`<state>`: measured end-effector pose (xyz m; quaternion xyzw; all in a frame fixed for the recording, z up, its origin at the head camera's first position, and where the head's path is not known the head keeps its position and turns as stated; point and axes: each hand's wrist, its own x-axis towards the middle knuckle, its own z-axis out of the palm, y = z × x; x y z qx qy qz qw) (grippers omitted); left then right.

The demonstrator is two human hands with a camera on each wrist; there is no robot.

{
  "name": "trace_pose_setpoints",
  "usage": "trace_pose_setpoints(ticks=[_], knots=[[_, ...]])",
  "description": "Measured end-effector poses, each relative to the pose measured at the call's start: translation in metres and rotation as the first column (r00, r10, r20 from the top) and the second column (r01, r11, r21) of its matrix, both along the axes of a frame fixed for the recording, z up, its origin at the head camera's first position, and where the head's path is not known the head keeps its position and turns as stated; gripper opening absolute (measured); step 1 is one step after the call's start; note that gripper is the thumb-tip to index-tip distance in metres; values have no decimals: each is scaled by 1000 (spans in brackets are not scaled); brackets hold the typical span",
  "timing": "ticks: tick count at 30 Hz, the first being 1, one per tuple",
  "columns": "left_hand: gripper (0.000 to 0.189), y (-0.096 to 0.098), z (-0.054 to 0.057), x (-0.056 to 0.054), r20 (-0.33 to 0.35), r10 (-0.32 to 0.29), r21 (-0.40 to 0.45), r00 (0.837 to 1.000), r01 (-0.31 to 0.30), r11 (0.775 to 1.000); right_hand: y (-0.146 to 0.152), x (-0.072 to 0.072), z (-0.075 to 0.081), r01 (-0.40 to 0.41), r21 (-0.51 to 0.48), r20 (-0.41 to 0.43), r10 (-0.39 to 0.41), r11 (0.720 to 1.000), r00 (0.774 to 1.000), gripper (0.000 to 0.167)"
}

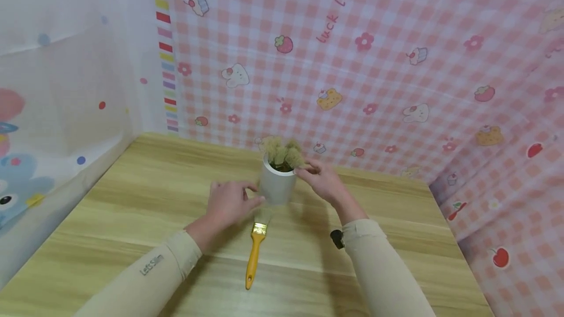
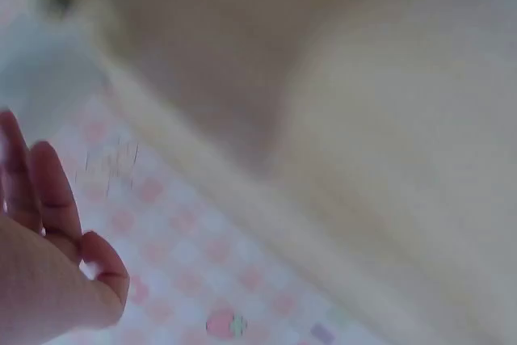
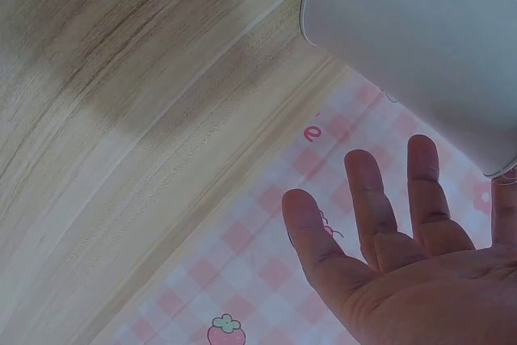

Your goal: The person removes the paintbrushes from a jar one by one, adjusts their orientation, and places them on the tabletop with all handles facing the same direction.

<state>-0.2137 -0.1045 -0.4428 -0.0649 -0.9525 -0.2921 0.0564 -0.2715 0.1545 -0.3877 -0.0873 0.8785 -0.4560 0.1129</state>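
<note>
Sleeved forearms (image 1: 387, 268) angle inward, left hand (image 1: 230, 201) and right hand (image 1: 323, 181) flanking a pot (image 1: 278, 187).

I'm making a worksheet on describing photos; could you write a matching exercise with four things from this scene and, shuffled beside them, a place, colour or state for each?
Things:
1. brush
2. pot
3. plant
4. right hand

Places and states:
A. growing out of the white container's top
B. at the white container's rim, on its right in the head view
C. lying on the table, orange-handled
D. white and standing upright

Pairs: 1-C, 2-D, 3-A, 4-B
</note>
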Motion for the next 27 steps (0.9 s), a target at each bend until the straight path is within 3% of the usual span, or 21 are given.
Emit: trace_pose_setpoints(ticks=[6,10,14,19,27], knots=[[54,-12,40,-24,-81,84,136,993,-73,988,0,2,-1,-6,-2,9,7,1000,1000,63],[56,-9,56,-34,-82,80,134,993,-69,989,-1,1,-1,-7,-7,-11,7,1000,1000,62],[58,3,60,-38,-71,84,121,994,-75,990,-1,1,0,-2,1,-16,2,1000,1000,64],[60,19,58,-38,-41,138,117,990,-133,984,0,3,-1,-2,4,-14,2,1000,1000,65],[60,31,57,-41,-54,220,94,974,-215,972,-1,3,-1,-8,-5,-52,8,1000,999,63]])
